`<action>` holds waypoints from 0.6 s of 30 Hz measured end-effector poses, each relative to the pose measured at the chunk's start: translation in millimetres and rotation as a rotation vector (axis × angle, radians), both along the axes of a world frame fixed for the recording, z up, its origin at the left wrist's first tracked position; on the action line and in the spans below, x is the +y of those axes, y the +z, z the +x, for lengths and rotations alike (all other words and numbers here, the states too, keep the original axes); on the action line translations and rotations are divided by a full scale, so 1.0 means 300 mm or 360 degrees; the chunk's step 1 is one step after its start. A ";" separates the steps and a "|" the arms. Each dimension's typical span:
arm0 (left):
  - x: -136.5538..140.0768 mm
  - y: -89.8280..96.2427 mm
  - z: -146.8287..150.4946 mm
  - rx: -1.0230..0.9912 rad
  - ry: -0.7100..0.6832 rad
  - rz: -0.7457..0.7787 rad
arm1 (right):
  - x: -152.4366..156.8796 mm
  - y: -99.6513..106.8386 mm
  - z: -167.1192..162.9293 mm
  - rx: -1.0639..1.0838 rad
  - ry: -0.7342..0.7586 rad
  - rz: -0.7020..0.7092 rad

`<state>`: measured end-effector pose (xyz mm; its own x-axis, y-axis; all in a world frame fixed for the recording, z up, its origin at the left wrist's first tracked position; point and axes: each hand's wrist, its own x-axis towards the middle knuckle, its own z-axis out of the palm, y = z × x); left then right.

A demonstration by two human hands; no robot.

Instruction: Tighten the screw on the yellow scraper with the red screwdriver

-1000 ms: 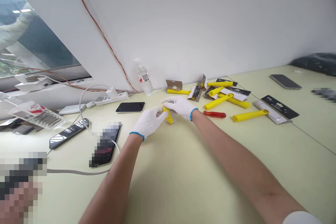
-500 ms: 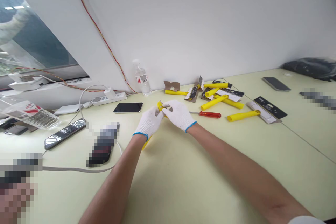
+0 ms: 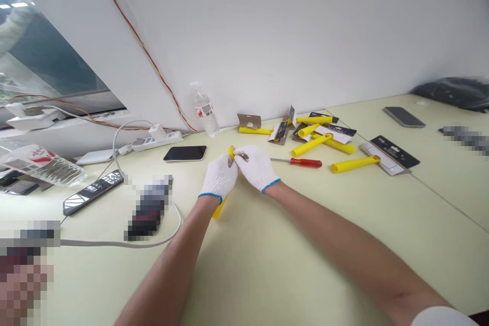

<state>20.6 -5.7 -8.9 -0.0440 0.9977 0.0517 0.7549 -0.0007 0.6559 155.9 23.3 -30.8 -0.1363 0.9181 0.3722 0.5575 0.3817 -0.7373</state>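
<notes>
Both gloved hands are on one yellow-handled tool [image 3: 231, 153], held just above the table [image 3: 267, 265] mid-frame. My left hand [image 3: 219, 177] is wrapped around the handle; its lower end pokes out below the wrist. My right hand [image 3: 255, 167] pinches the top end, where something small and metallic shows, too small to identify. I'd keep the left grip firm and work with the right fingertips only. The red screwdriver [image 3: 300, 162] lies just right of the hands.
</notes>
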 end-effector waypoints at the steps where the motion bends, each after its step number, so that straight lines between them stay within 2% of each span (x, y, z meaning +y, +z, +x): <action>1: 0.001 0.000 0.001 0.0048 -0.0006 0.0006 | 0.001 0.004 0.000 0.0021 -0.0017 -0.0020; 4: 0.007 0.001 0.006 0.0076 0.0002 -0.0011 | 0.006 0.014 0.002 0.0064 -0.0024 -0.0060; 14: 0.010 -0.004 0.009 -0.0139 0.0089 -0.0070 | 0.022 0.006 0.003 0.0062 -0.0008 -0.0101; 18: 0.006 0.004 0.005 -0.0254 0.0068 -0.0152 | 0.024 -0.014 0.008 0.0072 0.0069 0.0000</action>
